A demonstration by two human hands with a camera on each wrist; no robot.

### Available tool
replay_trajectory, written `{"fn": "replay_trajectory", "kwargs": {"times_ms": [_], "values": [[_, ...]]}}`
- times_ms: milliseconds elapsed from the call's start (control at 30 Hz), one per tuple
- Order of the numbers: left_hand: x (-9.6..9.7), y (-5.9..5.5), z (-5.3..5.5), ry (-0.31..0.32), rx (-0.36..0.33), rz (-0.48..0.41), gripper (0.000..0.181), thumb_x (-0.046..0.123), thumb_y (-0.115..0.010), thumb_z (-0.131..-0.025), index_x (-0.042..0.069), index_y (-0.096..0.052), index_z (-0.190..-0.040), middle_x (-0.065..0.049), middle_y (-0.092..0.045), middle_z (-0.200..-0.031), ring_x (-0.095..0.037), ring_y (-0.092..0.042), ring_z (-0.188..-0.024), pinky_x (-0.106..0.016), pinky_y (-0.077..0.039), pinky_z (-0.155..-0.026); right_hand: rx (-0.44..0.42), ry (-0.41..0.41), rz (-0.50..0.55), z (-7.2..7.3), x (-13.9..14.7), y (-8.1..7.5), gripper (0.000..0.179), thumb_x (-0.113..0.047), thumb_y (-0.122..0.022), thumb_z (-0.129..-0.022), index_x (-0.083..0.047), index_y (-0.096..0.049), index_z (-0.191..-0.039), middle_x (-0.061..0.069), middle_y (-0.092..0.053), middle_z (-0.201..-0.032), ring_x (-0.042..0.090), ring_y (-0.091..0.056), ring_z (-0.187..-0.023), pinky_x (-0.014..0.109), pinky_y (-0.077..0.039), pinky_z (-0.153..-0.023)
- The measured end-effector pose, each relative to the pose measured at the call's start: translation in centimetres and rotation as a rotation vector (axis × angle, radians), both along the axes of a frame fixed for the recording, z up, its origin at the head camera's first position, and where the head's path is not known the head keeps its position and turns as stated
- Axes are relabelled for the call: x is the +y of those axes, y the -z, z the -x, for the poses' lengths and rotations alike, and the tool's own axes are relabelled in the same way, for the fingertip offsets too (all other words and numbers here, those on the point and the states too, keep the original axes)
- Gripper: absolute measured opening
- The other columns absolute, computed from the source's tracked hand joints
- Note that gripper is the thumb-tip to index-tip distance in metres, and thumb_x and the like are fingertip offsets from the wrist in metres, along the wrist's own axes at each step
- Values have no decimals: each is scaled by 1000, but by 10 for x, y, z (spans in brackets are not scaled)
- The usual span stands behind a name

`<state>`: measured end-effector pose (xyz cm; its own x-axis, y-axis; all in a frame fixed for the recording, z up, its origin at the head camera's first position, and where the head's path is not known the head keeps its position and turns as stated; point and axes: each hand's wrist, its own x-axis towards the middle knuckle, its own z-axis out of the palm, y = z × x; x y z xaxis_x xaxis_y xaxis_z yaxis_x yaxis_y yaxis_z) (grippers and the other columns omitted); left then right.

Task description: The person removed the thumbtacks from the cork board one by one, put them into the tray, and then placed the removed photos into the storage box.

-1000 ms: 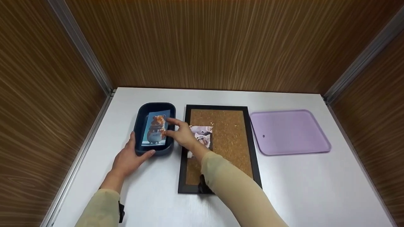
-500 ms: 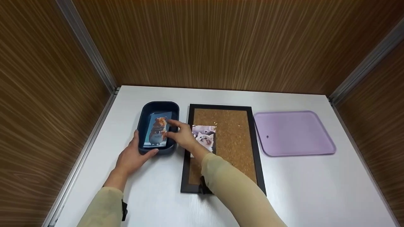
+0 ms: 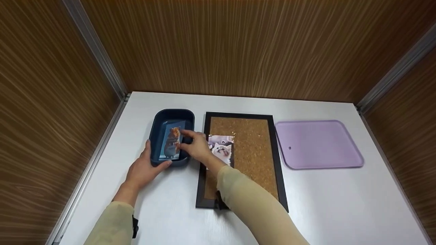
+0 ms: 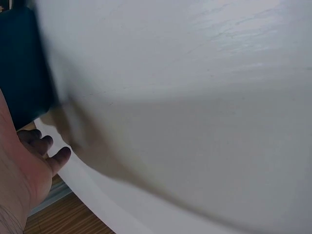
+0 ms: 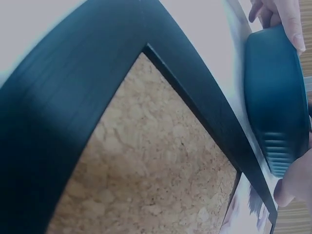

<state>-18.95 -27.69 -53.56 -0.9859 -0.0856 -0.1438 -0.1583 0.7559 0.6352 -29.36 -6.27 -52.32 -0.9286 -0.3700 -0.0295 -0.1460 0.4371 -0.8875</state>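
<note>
In the head view a dark blue box [image 3: 157, 119] stands at the left of the table. My left hand [image 3: 141, 172] holds its near left corner, thumb along the near side and fingers on the left wall. Inside the box is a photo card [image 3: 170, 144] with a hamster on it, and my right hand [image 3: 197, 146] pinches its right edge between thumb and fingers. The right forearm crosses a black-framed cork board [image 3: 253, 153]. A kitten photo card [image 3: 221, 148] lies on the board's left part, partly behind that arm.
A light purple tray [image 3: 318, 144] lies to the right of the board. Wood-grain walls [image 3: 218, 51] enclose the white table [image 3: 327, 207] at the back and both sides. In the right wrist view, the black frame [image 5: 63, 83] looms close to the camera.
The hamster card has tilted within the box and looks narrower. My hands keep their places at the box and card. The whole head view has shifted slightly.
</note>
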Motion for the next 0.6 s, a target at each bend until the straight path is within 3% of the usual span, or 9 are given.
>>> {"fn": "replay_trajectory", "kwargs": {"times_ms": [133, 300, 600], "values": [[0, 0, 0, 2, 1, 0, 121, 80, -55, -75, 17, 7, -157, -20, -23, -158, -41, -37, -136, -58, -35, -104, 18, 4, -88, -1, 0, 0, 55, -26, -76, -85, -25, -58, -137, -12, -62, -128, 21, -34, -135, 45, -27, -112], [0, 0, -1, 1, -4, 5, 121, 81, -54, -75, 18, 8, -157, -20, -23, -158, -41, -37, -135, -58, -35, -104, 52, -12, -143, 0, 0, 1, 55, -30, -76, -85, -28, -58, -137, -14, -60, -129, 23, -33, -136, 45, -28, -111], [0, -3, 0, 13, 10, 21, 121, 80, -55, -76, 15, 7, -157, -23, -25, -156, -42, -39, -133, -58, -36, -103, 84, -8, -104, 2, 3, -1, 56, -28, -78, -83, -27, -59, -136, -4, -62, -130, 24, -44, -128, 41, -35, -107]]}}
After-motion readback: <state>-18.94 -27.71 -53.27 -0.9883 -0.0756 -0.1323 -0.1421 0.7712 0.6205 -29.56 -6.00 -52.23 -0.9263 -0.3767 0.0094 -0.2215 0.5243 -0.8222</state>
